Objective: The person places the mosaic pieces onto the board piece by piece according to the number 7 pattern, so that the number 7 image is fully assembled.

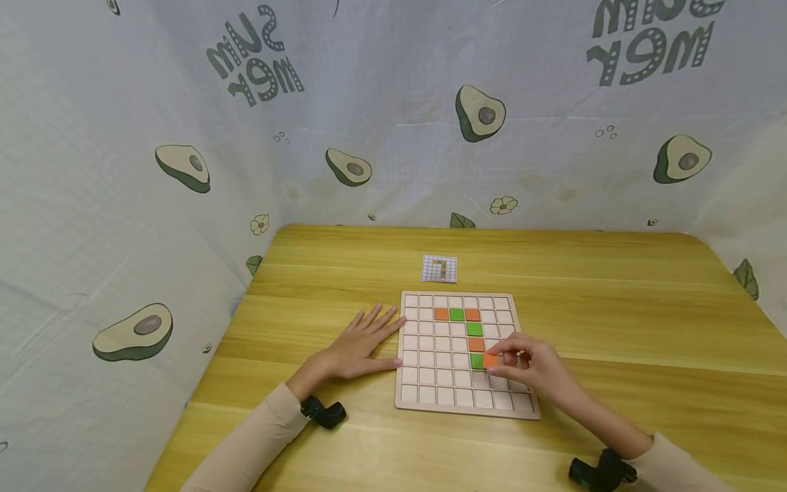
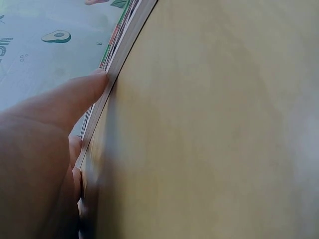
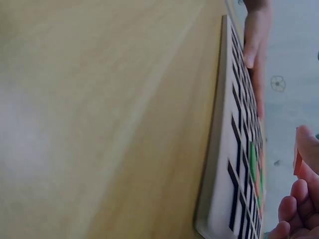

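A pale wooden grid board lies on the table, with orange and green square tiles set in some of its cells. Between thumb and fingertips the right hand pinches an orange tile, just right of the lowest green tile. In the right wrist view this orange tile shows edge-on, raised off the board. Fingers spread, the left hand rests at the board's left edge, its thumb and a fingertip touching it. The left wrist view shows the thumb against the board's side.
Beyond the board lies a small printed card with a coloured grid pattern. The yellow wood table meets a white avocado-print cloth at the back and sides. Each wrist wears a black camera.
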The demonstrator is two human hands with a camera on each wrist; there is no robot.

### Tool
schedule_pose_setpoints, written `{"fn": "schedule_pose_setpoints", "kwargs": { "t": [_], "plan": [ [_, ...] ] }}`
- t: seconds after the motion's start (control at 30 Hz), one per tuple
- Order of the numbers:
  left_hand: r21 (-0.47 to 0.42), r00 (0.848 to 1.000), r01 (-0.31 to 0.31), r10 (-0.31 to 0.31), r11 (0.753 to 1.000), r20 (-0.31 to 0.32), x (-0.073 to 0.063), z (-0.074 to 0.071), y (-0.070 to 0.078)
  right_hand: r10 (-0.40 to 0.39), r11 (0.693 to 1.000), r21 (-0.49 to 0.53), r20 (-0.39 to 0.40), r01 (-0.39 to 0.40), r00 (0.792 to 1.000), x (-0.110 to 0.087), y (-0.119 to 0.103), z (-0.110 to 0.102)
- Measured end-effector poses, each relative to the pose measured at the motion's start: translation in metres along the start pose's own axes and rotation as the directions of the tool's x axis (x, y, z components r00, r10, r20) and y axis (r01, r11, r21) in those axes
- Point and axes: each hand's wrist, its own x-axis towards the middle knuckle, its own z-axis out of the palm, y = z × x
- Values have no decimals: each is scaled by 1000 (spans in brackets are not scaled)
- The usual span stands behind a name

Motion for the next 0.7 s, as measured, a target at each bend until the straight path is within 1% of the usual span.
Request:
{"fn": "schedule_pose_setpoints", "kwargs": {
  "t": [0.2,0.43,0.7],
  "plan": [
    [0,1000,0,0,1000,3,0,0,0,21,1000,-1,34,-21,999,-2,2,8],
    [-2,1000,-1,1,1000,1,0,0,1,94,996,2,80,-94,992,-5,6,14],
    [-8,1000,-1,1,1000,5,0,0,0,82,997,-21,97,-80,992,-5,5,18]
  ]
}}
